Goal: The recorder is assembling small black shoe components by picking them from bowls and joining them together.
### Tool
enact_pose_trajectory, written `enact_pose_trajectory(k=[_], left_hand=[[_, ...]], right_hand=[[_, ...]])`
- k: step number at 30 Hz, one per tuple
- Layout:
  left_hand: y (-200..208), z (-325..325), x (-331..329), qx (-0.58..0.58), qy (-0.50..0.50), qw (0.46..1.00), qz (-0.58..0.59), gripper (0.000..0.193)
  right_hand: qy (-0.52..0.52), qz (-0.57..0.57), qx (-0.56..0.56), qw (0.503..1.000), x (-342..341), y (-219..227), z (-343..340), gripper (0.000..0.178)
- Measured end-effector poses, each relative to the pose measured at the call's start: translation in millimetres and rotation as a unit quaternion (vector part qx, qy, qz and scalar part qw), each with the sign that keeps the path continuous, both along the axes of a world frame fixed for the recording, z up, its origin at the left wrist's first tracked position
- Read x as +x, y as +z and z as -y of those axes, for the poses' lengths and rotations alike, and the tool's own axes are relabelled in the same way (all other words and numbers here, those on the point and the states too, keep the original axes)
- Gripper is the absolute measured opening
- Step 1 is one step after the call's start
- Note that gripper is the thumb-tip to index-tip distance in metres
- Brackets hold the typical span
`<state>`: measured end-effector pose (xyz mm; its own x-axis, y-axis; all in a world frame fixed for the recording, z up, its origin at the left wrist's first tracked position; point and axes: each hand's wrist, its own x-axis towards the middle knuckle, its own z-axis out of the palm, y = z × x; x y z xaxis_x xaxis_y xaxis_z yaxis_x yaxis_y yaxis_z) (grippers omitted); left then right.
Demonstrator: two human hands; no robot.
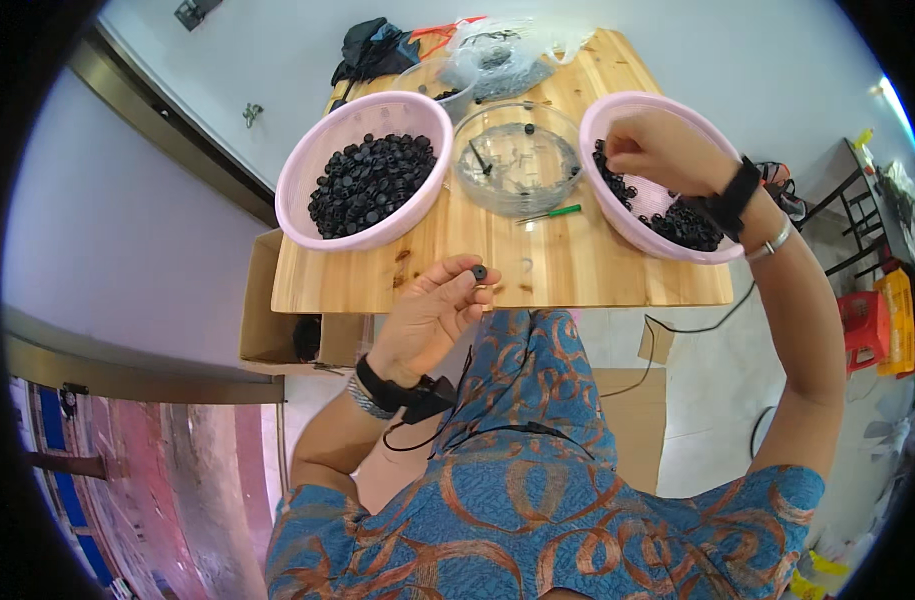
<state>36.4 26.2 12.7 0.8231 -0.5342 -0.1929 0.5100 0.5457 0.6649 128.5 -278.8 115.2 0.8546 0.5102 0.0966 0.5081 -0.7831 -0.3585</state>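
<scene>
The left grip (pixel 429 322) pinches a small black round part (pixel 479 272) by the near edge of the bench (pixel 567 275), while the right grip (pixel 669 155), its contents hidden, hangs over a pink basket (pixel 667 248) of loose black pieces (pixel 689 228).

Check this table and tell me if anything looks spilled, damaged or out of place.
Nothing looks clearly spilled or damaged; the heaped black parts lie within the left pink basket. One mild oddity: the green-handled tool lies loose on the wooden table, in front of the clear bowl, not in any container. That may be deliberate.
</scene>
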Motion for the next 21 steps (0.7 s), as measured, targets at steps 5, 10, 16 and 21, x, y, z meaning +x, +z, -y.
enact_pose_trajectory(k=[5, 10, 16, 21], left_hand=[[-29, -3, -2, -0.077, 0.067, 0.994, -0.048, 0.020], [-47, -6, -10, -0.112, 0.044, 0.991, -0.066, 0.019], [-50, -15, -13, -0.057, 0.020, 0.997, -0.047, 0.020], [-52, -12, -15, -0.080, 0.000, 0.996, -0.050, 0.019]], right_hand=[[0.010, 0.058, -0.088, 0.994, 76, -21, -73, 0.010], [-0.090, 0.012, -0.219, 0.972, 123, -49, -115, 0.009], [-0.234, -0.047, -0.323, 0.916, 179, -106, -94, 0.018], [-0.242, -0.058, -0.349, 0.904, 189, -126, -88, 0.024]])
